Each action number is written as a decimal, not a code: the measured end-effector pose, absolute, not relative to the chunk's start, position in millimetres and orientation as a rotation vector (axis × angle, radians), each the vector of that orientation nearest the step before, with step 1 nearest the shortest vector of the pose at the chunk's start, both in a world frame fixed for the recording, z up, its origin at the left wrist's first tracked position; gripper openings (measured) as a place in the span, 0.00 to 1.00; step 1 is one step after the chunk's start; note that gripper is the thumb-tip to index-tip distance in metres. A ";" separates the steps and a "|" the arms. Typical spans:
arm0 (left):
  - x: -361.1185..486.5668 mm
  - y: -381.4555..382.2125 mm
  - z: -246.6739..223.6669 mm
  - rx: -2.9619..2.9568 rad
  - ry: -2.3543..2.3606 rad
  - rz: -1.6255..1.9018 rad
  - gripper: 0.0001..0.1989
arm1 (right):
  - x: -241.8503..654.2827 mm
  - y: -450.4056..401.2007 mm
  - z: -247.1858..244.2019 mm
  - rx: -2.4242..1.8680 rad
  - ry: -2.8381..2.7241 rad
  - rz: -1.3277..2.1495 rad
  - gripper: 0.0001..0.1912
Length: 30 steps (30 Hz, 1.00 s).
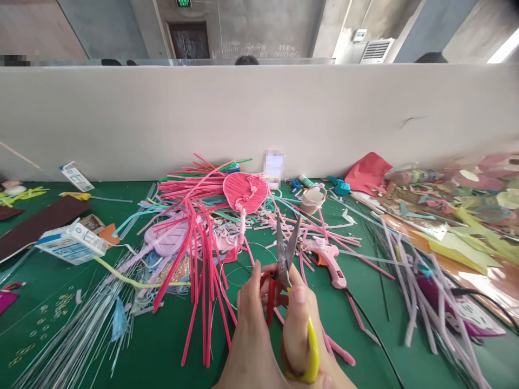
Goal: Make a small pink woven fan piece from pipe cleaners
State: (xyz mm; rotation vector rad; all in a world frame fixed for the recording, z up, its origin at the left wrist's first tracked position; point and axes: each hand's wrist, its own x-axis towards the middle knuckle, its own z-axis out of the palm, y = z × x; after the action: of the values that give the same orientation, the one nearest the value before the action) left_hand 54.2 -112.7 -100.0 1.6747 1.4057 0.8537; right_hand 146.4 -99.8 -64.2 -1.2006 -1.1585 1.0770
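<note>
My right hand (302,329) grips scissors (283,254) by the yellow handle, with the blades partly apart and pointing away from me. Close beside it, my left hand (255,324) has its fingers closed around a small dark red piece (271,302) just below the blades. Beyond the hands lies a round pink fan shape (245,192) with a knot on its front and a pale pink handle. Pink pipe cleaners (206,270) spread to its left, some over a lilac fan shape (168,235). Right of the scissors rests a pink glue gun (330,259) with a black cord.
A white partition (259,119) stands behind the green table (154,346). Thin wires (81,329) and a small carton (75,243) lie left. A paper cup (312,200), lilac strips (430,302), a purple item (466,319) and paper scraps (458,248) lie right.
</note>
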 end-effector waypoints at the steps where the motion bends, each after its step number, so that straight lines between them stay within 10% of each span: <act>1: 54.2 -116.3 -96.1 1.638 1.424 0.852 0.50 | 144.5 -99.7 -63.2 -1.200 -1.134 1.082 0.34; 30: 48.6 -128.7 -82.7 1.516 1.490 1.096 0.49 | 153.1 -87.9 -81.3 -1.042 -1.422 1.255 0.27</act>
State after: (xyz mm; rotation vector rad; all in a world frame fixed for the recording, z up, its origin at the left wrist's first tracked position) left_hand 48.6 -128.7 -82.7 1.5157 1.4903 1.0955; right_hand 153.1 -87.9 -81.3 -1.0424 -1.4222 1.2551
